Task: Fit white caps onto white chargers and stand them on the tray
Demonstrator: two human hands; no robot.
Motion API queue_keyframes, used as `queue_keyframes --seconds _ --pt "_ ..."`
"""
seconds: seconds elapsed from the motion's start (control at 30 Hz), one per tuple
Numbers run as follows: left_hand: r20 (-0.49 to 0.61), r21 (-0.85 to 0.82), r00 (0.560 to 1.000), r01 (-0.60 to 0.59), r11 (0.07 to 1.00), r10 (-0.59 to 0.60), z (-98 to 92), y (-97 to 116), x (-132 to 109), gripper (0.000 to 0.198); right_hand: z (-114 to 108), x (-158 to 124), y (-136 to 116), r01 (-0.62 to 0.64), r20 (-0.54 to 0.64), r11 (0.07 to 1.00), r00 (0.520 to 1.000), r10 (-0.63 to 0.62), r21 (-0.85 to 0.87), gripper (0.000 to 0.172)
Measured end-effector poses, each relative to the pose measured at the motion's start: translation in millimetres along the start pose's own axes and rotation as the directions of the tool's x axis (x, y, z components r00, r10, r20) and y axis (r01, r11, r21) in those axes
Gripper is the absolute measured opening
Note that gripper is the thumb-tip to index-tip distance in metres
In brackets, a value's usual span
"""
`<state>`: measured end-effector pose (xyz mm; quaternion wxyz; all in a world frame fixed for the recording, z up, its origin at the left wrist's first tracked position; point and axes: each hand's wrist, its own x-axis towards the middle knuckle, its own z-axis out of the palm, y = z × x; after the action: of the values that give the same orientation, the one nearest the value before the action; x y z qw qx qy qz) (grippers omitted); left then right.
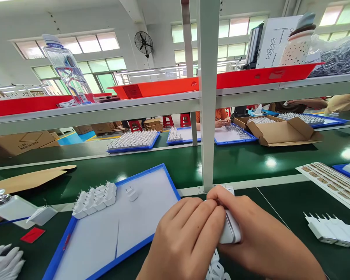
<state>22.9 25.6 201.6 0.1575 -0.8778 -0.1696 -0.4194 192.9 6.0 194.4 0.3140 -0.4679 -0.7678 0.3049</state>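
Note:
My hands are together at the lower middle. My right hand (251, 229) is closed around a white plastic charger block (231, 230) with a grey line along its edge. My left hand (189, 233) presses against it with curled fingers, which hide the upper part of the block. Below my hands, partly covered, lie several small white plastic pieces (216, 268). Left of my hands is a blue-rimmed white tray (146, 241). Rows of white plug pieces (96, 198) stand in its far left corner, and a single piece (131, 193) sits apart from them.
Several white pronged chargers (334, 229) lie at the right. A white glove (6, 262), a red card (32, 235) and a white bottle with a metal top (14, 210) are at the left. A metal post (207, 97) rises in front; a co-worker's hands (223, 122) show beyond.

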Motion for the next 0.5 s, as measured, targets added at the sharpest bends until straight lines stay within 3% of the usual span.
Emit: queue_keyframes --seconds 0.37,0.5 --pt "0.063 0.060 0.995 0.077 0.995 -0.081 12.2 1.3 -2.5 0.026 2.4 2.5 8.2 0.058 -0.029 0.996 0.998 -0.060 -0.070 0.030" --pt "0.081 0.039 0.992 0.097 0.995 -0.100 16.8 -4.1 -8.8 0.023 8.3 6.1 8.9 0.063 -0.041 0.997 0.997 -0.064 -0.038 0.033"
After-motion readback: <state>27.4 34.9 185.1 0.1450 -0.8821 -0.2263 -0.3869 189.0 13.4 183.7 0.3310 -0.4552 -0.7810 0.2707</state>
